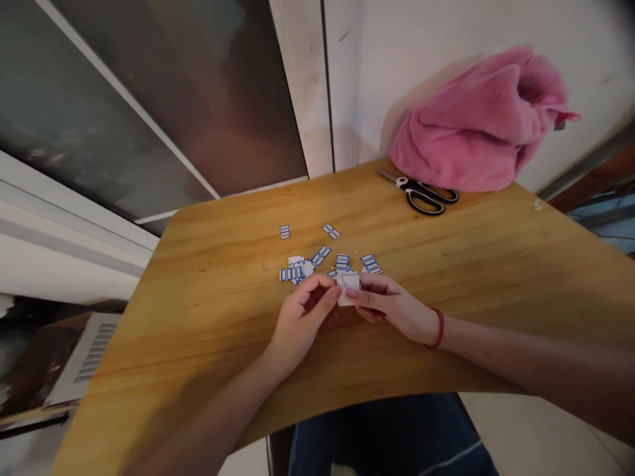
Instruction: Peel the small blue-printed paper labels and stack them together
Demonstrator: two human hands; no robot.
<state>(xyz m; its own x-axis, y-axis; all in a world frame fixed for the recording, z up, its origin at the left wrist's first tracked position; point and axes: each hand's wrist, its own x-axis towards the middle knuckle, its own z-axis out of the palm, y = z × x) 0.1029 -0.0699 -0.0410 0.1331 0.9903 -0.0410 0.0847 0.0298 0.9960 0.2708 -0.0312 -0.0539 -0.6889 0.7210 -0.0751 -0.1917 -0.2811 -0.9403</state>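
Note:
Between my two hands a small white piece of paper (348, 291) is held just above the wooden table. My left hand (305, 311) pinches its left edge with thumb and fingertips. On its right side, my right hand (391, 304) grips it with the thumb on top; a red band circles that wrist. Right beyond my hands lie small blue-bordered labels in loose piles: a left pile (296, 270), a middle pile (342, 261) and a right pile (370, 263). Farther back are a separate label piece (284, 232) and another label piece (331, 231).
Black-handled scissors (424, 195) lie at the back right of the wooden table (198, 297). Behind them a pink plush cloth bundle (476, 125) rests against the wall. A glass sliding door (198, 86) borders the back left. A cardboard box (44, 357) stands left of the table.

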